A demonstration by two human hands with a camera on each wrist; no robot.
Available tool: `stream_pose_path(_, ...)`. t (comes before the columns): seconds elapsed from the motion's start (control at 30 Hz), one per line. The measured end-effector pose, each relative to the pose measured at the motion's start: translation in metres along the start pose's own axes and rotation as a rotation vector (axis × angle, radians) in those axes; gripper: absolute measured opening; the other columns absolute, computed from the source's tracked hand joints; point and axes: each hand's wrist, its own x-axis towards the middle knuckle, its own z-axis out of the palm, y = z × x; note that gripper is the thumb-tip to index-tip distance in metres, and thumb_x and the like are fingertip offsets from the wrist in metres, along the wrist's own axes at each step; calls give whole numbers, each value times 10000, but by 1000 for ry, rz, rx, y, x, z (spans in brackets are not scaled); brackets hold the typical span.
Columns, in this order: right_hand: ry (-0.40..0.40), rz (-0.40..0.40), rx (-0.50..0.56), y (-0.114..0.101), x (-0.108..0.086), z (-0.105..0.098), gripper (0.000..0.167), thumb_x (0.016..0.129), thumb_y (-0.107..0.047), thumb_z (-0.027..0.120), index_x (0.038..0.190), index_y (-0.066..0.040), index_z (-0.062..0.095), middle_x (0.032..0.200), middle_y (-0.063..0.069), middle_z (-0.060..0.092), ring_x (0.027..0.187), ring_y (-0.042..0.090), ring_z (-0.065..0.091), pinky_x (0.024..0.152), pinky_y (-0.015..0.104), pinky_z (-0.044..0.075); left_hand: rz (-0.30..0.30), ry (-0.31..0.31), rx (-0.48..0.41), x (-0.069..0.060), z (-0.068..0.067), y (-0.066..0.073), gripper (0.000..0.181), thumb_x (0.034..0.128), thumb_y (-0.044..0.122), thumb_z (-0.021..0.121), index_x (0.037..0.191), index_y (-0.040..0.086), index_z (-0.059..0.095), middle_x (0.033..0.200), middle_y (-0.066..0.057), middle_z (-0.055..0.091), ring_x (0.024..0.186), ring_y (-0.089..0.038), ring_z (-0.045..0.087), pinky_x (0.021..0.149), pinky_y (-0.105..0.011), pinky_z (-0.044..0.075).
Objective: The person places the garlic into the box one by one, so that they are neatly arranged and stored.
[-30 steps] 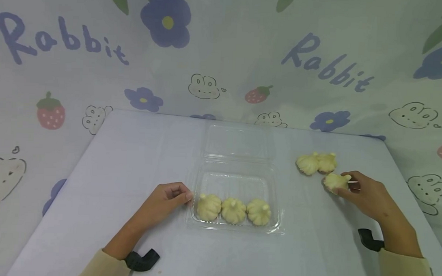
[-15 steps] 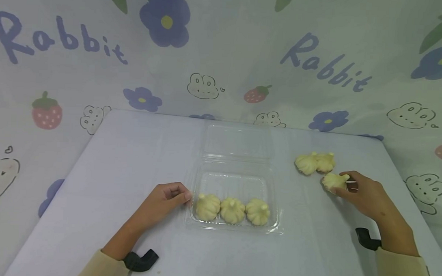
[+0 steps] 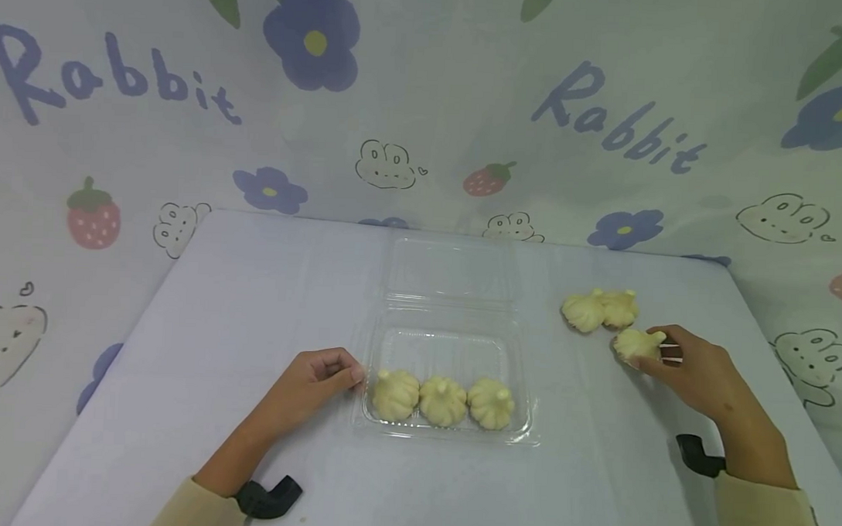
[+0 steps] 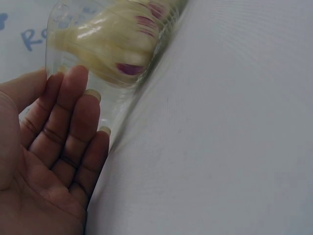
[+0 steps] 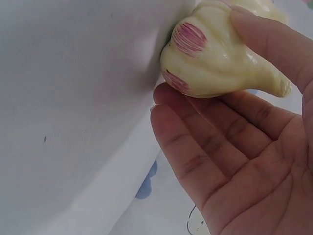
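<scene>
The garlic bulb (image 3: 630,346) is at the right side of the table (image 3: 267,281), its stem pointing back towards the right hand (image 3: 698,377), which pinches it between thumb and fingers. Just beyond, two more bulbs (image 3: 583,312) touch each other. Well to its left lies the clear container (image 3: 449,354), three bulbs (image 3: 444,403) along its near side; the left hand (image 3: 315,383) pinches its left rim.

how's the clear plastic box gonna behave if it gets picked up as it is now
The clear plastic box will probably flex, since its see-through walls look thin. It may dip toward the near side, where three garlic bulbs sit in a row. Its open lid, folded back at the far side, would likely swing.
</scene>
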Motion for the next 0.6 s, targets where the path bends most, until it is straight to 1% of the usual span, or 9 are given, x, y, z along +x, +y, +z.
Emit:
stream_pose_path(0.23, 9, -10, 4, 0, -1, 0, 714, 981, -432, 734, 1415, 75, 480, 1275, 392, 614, 1166, 560, 605, 796, 579, 571, -12, 0, 2, -1, -1, 1, 147, 1027, 244, 691, 933, 143, 741, 869, -5, 712, 852, -168, 639, 787, -274, 494)
stream_pose_path(0.6, 7, -5, 26, -2, -3, 0, 688, 987, -397, 735, 1414, 78, 479, 1278, 397, 611, 1178, 569, 595, 768, 557, 581, -19, 0, 10, 0, -1, 3, 151, 1029, 248, 690, 931, 144, 739, 867, -6, 708, 850, -166, 625, 780, -275, 483)
